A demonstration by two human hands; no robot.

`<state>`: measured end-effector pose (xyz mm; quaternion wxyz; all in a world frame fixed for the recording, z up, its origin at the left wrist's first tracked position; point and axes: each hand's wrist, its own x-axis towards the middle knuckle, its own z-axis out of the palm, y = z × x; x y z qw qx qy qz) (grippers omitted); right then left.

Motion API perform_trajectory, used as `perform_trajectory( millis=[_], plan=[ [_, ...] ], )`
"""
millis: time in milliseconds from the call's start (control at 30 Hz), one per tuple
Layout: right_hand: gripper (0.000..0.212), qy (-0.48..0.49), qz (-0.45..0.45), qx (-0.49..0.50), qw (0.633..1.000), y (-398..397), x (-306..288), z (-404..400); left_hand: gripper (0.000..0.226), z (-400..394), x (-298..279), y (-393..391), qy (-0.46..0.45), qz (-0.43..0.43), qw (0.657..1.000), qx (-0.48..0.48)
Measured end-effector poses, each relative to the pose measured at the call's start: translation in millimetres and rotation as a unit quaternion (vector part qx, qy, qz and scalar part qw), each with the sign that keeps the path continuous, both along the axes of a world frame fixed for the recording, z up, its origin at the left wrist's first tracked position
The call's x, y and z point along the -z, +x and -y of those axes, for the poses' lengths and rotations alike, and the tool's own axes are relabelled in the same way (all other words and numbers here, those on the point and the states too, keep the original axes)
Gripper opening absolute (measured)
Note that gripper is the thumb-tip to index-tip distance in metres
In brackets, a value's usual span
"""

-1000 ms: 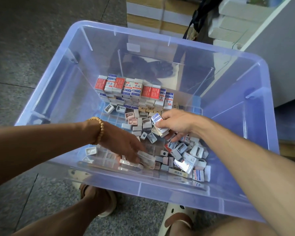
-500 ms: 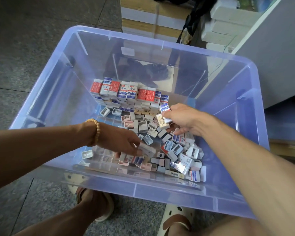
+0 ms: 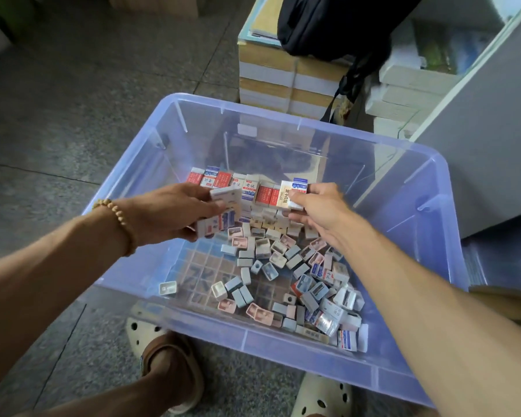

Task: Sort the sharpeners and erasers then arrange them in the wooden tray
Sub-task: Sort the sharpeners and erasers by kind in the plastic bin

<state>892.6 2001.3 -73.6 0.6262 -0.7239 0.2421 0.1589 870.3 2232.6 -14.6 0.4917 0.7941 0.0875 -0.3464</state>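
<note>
Both hands work inside the clear plastic bin (image 3: 427, 188) on the floor; the left hand (image 3: 175, 215), at about ten o'clock from the bin's middle, has its fingers curled round a small stack of wrapped erasers (image 3: 220, 212), and the right hand (image 3: 322, 206), at about one o'clock, pinches two more boxed erasers (image 3: 292, 192) between thumb and fingertips; both bundles hang just beside the sorted row of erasers (image 3: 238, 185) standing upright along the far wall at twelve o'clock; I judge they are about to join it. The job looks partly done: one tidy row stands with a second layer below it, yet a loose pile of sharpeners and erasers (image 3: 298, 281) spreads from the centre toward five o'clock, mixed together; a lone sharpener (image 3: 167, 287) lies apart at eight o'clock. No wooden tray is visible, so that arranging remains; most sorting of the pile is left too.
</note>
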Motion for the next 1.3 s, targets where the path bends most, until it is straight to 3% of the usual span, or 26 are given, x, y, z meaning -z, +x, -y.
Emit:
perform_trajectory(
  millis=[100,233,467,733,1300],
  plan=[
    [0.009,-0.041,0.014,0.01,0.999,8.9,3.2,-16.1,0.018,0.9,-2.8,-8.8,-0.05,-0.003,0.996,-0.077],
    [0.007,-0.147,0.028,-0.008,0.989,17.2,11.5,-33.2,0.014,4.5,-5.2,-12.5,-0.042,0.009,0.995,-0.091],
    [0.018,-0.238,0.001,-0.027,0.971,31.5,10.1,-47.3,0.014,7.3,-9.0,-12.6,-0.05,0.007,0.992,-0.116],
    [0.017,-0.147,-0.05,0.04,0.987,19.9,2.7,-12.6,0.016,11.6,-8.1,-7.8,-0.051,0.006,0.992,-0.117],
    [0.023,-0.165,-0.033,0.032,0.985,23.6,14.9,-18.5,0.017,23.1,-7.9,-5.5,-0.088,-0.023,0.99,-0.109]
  ],
)
